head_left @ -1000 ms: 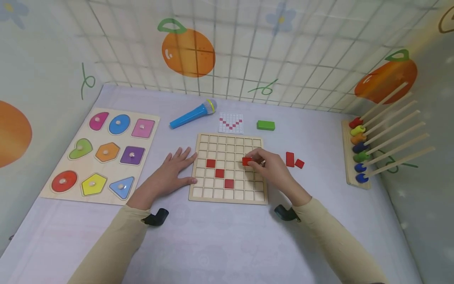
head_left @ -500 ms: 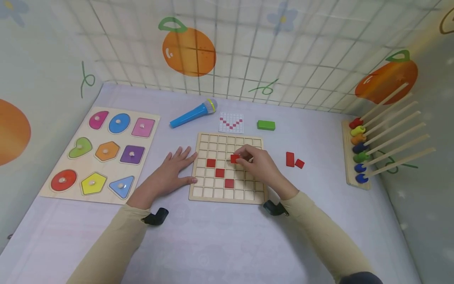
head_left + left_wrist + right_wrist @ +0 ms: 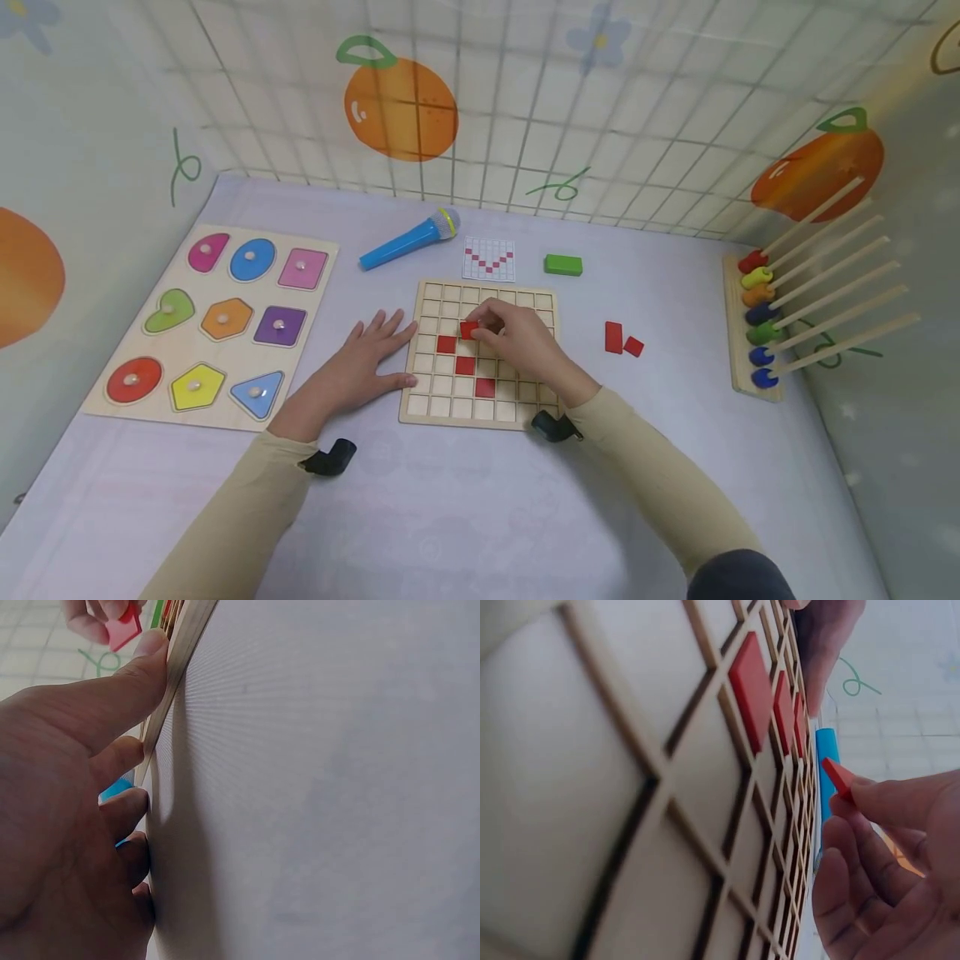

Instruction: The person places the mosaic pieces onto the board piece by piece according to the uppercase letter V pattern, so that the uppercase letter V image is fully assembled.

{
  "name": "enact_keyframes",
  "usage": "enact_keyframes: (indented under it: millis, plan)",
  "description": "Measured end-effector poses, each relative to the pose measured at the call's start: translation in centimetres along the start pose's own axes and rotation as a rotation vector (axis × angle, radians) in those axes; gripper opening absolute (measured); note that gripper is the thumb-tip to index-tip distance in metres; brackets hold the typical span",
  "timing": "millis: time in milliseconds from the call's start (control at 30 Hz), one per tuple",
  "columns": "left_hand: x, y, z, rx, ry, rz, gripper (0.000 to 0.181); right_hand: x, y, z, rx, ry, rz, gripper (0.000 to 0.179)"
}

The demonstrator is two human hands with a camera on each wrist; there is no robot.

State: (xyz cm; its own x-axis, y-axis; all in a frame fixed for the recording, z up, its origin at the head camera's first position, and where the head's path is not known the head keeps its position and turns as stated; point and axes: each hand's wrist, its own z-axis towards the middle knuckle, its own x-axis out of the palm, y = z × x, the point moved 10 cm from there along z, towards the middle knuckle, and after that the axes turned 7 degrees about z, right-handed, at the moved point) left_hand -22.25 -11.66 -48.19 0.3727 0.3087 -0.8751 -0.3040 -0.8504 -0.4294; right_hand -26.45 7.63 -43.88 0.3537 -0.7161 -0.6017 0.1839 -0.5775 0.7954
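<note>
A wooden grid board [image 3: 462,409] lies on the table with three red square tiles [image 3: 465,366] set in its cells in a diagonal. Between thumb and forefinger my right hand [image 3: 525,339] pinches another red tile [image 3: 468,330], over the upper-left part of the grid. In the right wrist view that pinched tile [image 3: 838,778] is tilted and held clear of the board. My left hand [image 3: 357,369] rests at the board's left edge with fingers spread; the left wrist view shows its thumb [image 3: 124,694] touching the wooden rim.
Behind the board lie a pattern card [image 3: 489,259], a blue toy microphone [image 3: 408,240] and a green block [image 3: 563,265]. Two red pieces [image 3: 613,337] lie to the right. A shape puzzle [image 3: 213,279] stands left; a peg rack with beads [image 3: 757,385] stands far right.
My right hand has moved left across the grid, carrying the pinched red tile from the right side toward the upper left. My left hand has stayed at the board's edge.
</note>
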Motion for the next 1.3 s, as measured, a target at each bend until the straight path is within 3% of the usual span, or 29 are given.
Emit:
enact_keyframes:
  millis: [500, 1300]
  plan:
    - [-0.2, -0.2, -0.1, 0.006, 0.0, 0.0, 0.088, 2.9, 0.9, 2.5, -0.012, 0.053, -0.031, 0.016]
    - [-0.1, 0.0, 0.0, 0.005, -0.016, -0.001, 0.088, 4.6, 2.0, 4.2, -0.011, 0.068, -0.117, 0.015]
